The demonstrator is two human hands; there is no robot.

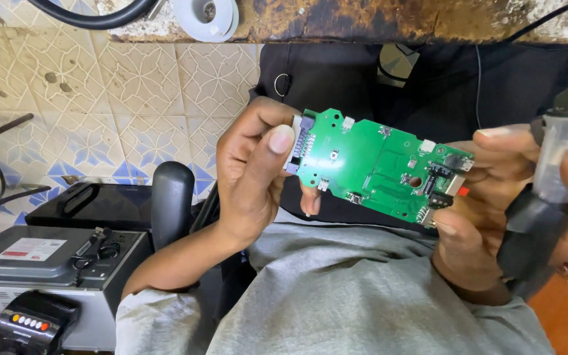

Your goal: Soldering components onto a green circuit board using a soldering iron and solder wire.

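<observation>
One green circuit board is held in mid-air above the person's lap, tilted, its component side facing the camera. The left hand has its grip closed on the board's left edge, thumb over the white connector. The right hand pinches the right edge, and also clasps one tool with a clear handle. Upper and lower board edges are free. One grey machine sits lower left, well apart; tiled floor lies beyond.

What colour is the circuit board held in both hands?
Green, seen clearly in the head view: circuit board.
</observation>
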